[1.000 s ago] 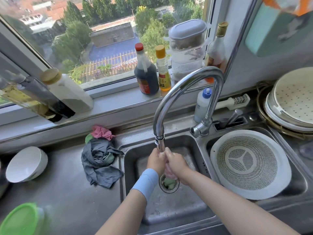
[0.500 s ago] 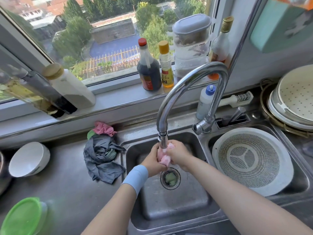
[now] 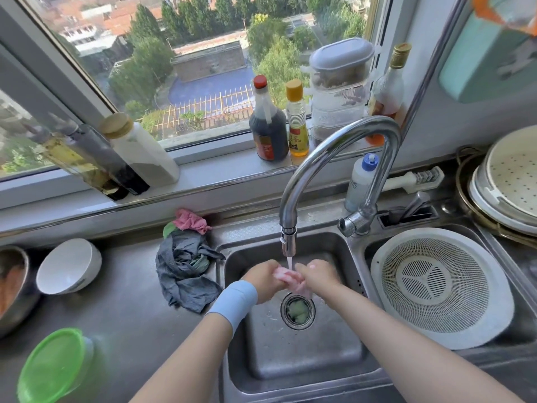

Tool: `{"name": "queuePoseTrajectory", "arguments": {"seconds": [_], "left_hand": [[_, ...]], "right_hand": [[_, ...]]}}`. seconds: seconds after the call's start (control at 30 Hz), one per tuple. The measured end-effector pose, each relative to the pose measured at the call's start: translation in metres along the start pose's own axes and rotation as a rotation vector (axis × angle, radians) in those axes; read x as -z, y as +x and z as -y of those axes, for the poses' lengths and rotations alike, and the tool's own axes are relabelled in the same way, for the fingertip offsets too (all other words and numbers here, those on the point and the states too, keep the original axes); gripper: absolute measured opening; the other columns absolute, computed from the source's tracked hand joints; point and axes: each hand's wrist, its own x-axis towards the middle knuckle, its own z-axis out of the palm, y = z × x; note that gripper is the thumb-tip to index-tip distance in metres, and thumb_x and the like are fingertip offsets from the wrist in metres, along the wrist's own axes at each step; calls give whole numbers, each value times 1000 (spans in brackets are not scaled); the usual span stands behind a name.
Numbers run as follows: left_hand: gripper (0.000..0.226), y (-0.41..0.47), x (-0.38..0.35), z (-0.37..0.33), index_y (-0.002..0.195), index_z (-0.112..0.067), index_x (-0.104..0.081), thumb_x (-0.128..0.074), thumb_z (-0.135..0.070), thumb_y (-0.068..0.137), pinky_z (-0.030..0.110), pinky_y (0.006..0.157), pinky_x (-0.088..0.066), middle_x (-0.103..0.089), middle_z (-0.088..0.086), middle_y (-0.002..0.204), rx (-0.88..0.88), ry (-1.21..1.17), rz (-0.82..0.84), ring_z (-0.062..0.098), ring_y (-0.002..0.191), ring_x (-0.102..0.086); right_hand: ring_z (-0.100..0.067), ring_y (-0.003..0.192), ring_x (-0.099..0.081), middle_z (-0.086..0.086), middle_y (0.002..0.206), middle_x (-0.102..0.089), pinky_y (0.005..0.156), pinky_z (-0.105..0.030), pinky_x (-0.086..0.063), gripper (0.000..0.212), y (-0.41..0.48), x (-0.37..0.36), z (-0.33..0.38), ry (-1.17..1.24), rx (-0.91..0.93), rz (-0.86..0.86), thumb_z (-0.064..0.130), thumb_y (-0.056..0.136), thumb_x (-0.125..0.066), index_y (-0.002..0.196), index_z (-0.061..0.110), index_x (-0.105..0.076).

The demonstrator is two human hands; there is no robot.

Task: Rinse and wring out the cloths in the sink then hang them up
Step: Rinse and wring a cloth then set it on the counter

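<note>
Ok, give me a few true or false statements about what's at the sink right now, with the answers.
1. The left hand and the right hand both grip a pink cloth under water running from the tap. True.
2. The grey cloth lies inside the sink. False: it lies on the counter, left of the sink.
3. A white colander sits in the right basin. True.
4. The blue wristband is on the right wrist. False: it is on the left wrist.
</note>
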Motion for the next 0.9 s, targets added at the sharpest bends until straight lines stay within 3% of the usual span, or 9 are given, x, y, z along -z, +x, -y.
{"name": "queuePoseTrajectory", "arguments": {"seconds": [0.13,0.2,0.33,0.4,0.5,0.57,0.67,0.77,0.9], "left_hand": [[21,-15,17,-3,102,-23,-58,-60,-39,88,26,74,-43,-66,-1,94,-55,124,0,19,86,-61],[19,-23,28,-5,95,-25,-58,-60,-42,86,28,73,-45,-64,-3,86,-98,134,-37,16,79,-57],[15,-39,48,-16,82,-25,-53,-62,-37,83,26,68,-41,-53,-8,76,-191,231,21,17,73,-48],[16,-47,58,-21,84,-26,-52,-64,-36,84,15,67,-37,-52,-10,78,-269,325,51,15,76,-47],[27,-61,77,-15,101,-22,-57,-68,-37,81,20,69,-43,-64,-4,91,-275,348,23,20,84,-58],[51,-69,88,0,119,-21,-50,-74,-36,77,29,75,-44,-63,1,101,-248,300,-15,24,91,-59],[66,-75,94,22,130,-24,-45,-79,-35,74,26,79,-45,-61,-3,107,-269,101,-20,17,94,-58],[51,-79,88,32,116,-26,-57,-84,-25,73,17,80,-50,-68,-8,102,-382,-217,66,8,93,-64],[26,-78,82,37,98,-23,-73,-83,-33,76,28,81,-56,-74,-1,92,-281,-397,91,15,86,-69]], "right_hand": [[-28,79,-65,-1,92,-59,70,-43,-58,20,-14,13,-22,127,-9,-107,26,88,-65,98,15,-51],[-22,91,-62,2,101,-62,83,-37,-52,16,-24,14,-23,58,137,-108,21,87,-60,100,21,-53],[-4,106,-56,22,120,-51,84,-15,-45,60,-63,1,-2,-107,466,163,31,74,-67,129,39,-44],[-7,113,-53,16,127,-48,92,-23,-46,75,-77,-8,15,-125,523,178,36,70,-68,138,40,-37],[-14,104,-59,7,113,-64,89,-32,-49,35,-96,-11,41,-48,503,53,32,81,-56,116,30,-59],[-18,95,-62,0,102,-69,77,-27,-50,25,-107,-11,57,89,455,27,10,89,-53,110,18,-66],[-24,88,-61,-13,99,-64,66,-20,-52,35,-126,-13,85,476,368,92,-13,92,-43,119,3,-59],[-28,76,-61,-21,94,-60,64,-32,-54,42,-143,-14,113,942,226,221,-26,89,-29,107,2,-55],[-26,65,-51,-18,90,-54,50,-30,-36,50,-146,-19,135,1146,84,150,-29,78,-19,92,9,-48]]}}
